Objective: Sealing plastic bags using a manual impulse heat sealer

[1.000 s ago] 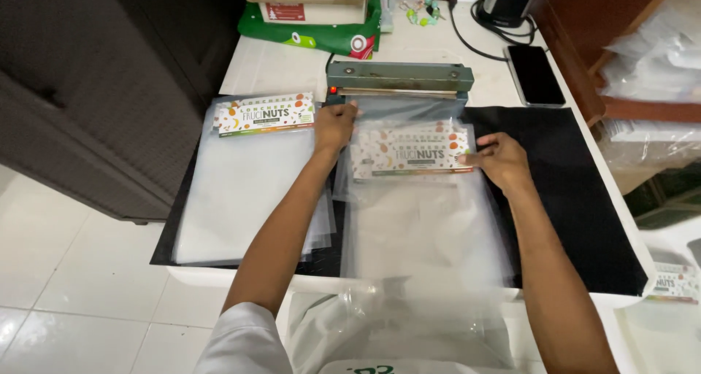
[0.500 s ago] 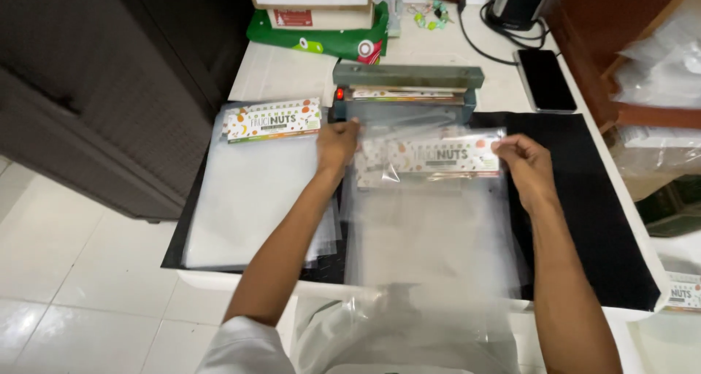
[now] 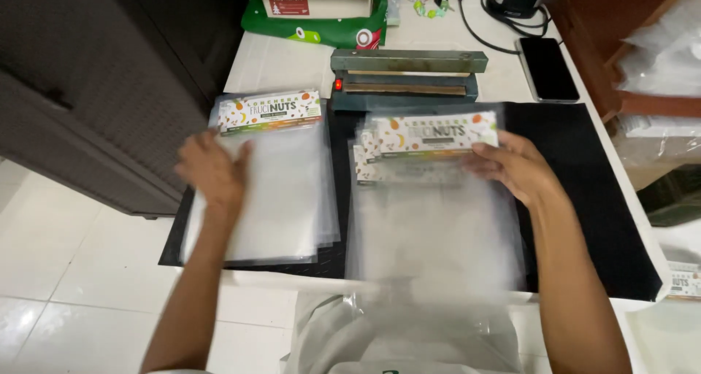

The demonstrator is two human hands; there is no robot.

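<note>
Right hand (image 3: 515, 168) pinches limp, slippery clear bags (image 3: 431, 199) below the sealer (image 3: 405, 78); grip the stiffer header. Left hand (image 3: 212, 171) flat, fingers spread.

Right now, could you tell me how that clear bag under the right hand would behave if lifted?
The clear bag looks thin, so probably floppy and light. Its glossy film may slide off the stack beneath. The right hand presses near its printed header card, likely the stiffest part.

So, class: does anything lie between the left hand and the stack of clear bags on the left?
Nothing visible does. The left hand already lies on the left stack of bags, while the right hand holds the other stack.
</note>
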